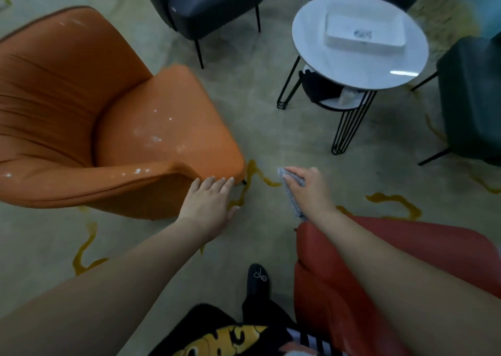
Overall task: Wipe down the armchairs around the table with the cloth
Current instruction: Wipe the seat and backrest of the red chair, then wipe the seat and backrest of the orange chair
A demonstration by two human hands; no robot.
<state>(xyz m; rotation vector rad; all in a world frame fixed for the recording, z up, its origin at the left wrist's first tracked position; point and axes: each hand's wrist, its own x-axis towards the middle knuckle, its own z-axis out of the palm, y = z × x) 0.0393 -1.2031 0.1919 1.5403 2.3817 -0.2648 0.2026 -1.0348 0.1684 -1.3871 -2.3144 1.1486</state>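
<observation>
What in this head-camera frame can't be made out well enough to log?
- Cloth, head view: mostly hidden inside the right hand; its full size is unclear.
- Red armchair: cut off by the right and bottom edges, crossed by the forearm.
- Items on the table's lower shelf: hidden under the tabletop.
- White marks on the orange armchair: blurred; spills or glare, cannot tell.

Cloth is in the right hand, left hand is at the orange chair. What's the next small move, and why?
Probably swing the right hand with the cloth left onto the orange chair seat. White specks and smears show on the seat and front arm, the cloth hangs over bare floor touching nothing, and the left hand already rests open against the chair's front corner, so it can steady it.
</observation>
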